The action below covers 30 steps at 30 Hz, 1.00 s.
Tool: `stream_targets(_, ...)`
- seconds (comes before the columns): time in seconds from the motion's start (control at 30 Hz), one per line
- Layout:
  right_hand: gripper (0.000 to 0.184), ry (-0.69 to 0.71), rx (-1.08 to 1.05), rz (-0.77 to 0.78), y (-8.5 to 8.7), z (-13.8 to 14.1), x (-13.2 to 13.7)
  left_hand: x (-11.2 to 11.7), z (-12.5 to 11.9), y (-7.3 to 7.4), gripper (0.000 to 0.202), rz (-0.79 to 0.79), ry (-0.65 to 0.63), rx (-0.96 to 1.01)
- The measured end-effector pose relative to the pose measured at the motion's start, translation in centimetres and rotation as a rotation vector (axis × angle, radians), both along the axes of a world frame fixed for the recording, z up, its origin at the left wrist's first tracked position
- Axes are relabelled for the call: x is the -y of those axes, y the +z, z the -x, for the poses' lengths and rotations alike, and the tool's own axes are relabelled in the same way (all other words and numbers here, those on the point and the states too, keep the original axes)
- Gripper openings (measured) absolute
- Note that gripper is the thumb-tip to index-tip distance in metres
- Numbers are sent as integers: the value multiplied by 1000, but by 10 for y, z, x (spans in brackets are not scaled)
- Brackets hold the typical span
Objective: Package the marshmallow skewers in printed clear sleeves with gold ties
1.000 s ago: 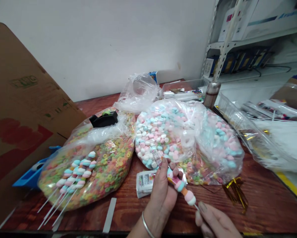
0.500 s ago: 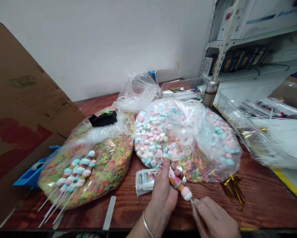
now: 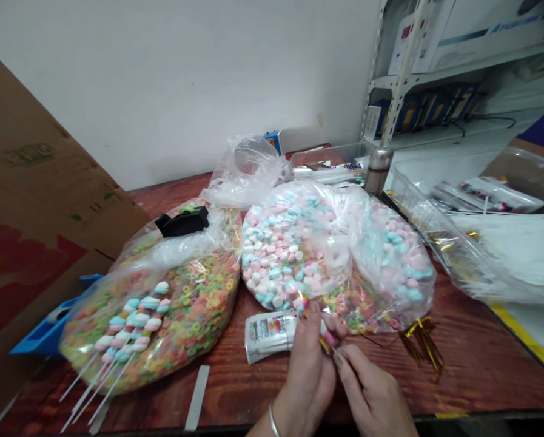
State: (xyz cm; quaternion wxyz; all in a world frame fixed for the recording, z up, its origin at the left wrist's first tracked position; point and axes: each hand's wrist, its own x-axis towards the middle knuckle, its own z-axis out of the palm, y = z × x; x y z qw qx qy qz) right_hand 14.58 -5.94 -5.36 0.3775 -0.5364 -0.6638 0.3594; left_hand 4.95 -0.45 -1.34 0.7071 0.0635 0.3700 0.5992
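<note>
My left hand (image 3: 308,364), with a bangle at its wrist, is closed around a small printed clear wrapper (image 3: 328,337) that has a candy skewer inside. Its fingers hide most of the sweets. The fingertips of my right hand (image 3: 374,391) pinch the skewer's stick at the wrapper's lower end, close against the left hand. Left of my hands lies a stack of flat printed wrappers (image 3: 267,334). Several finished-looking marshmallow skewers (image 3: 133,325) with white sticks rest on a big bag of ring-shaped gummies (image 3: 203,303).
A large bag of pastel marshmallows (image 3: 276,243) lies behind my hands, with gold ties (image 3: 424,346) at its right. A black tape dispenser (image 3: 183,221) sits on the gummy bag. Around stand a cardboard box (image 3: 39,182), a metal bottle (image 3: 378,172) and a clear bin (image 3: 444,261).
The candy skewer has slid further into the wrapper, so its pink-and-white marshmallow end no longer sticks out. My right hand has moved up and left, close to my left hand.
</note>
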Motion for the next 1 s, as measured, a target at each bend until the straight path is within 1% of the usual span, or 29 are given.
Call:
stream_targets(0.1,32,-122,-114,50,-2,9,-6,10,-9,-5,22,23,-38,-37)
stream_targets(0.13,34,-134,-156,74,-3,12,-8,14,-11,-7,24,23,-44,-56)
stream_targets(0.2,35,-114,-253,149,-4,16,-11,18,-12,-11,30,3,-67,-130)
stream_targets(0.27,34,-143,-385,231,-5,18,-12,20,-10,-13,36,-21,-112,-208)
stream_targets(0.33,33,-213,-530,281,-6,20,-11,20,-6,-15,38,-48,-170,-267)
stream_targets(0.4,34,-272,-640,285,-7,23,-11,21,-1,-15,42,-91,-234,-320)
stream_targets(0.5,35,-299,-764,296,-8,25,-11,21,6,-13,48,-134,-330,-351)
stream_targets(0.57,37,-293,-753,267,-9,26,-10,22,9,-13,51,-155,-367,-339)
stream_targets(0.6,40,-299,-695,216,-10,26,-9,23,10,-13,52,-168,-366,-341)
stream_targets(0.67,43,-327,-530,61,-10,26,-6,24,12,-15,52,-196,-347,-348)
stream_targets(0.73,39,-369,-423,-62,-10,27,-4,24,12,-18,52,-208,-344,-318)
stream_targets(0.77,36,-383,-415,-91,-8,28,-5,25,12,-19,51,-211,-346,-287)
stream_targets(0.8,33,-373,-438,-84,-7,28,-5,25,11,-20,51,-216,-345,-251)
stream_targets(0.83,30,-352,-494,-42,-5,28,-7,26,11,-21,50,-221,-330,-212)
stream_targets(0.9,27,-279,-693,140,-2,29,-10,26,11,-20,48,-225,-251,-142)
stream_targets(0.97,32,-188,-931,359,1,31,-12,25,13,-17,43,-193,-193,-124)
stream_targets(1.0,36,-152,-1021,444,2,32,-13,24,15,-15,40,-168,-179,-142)
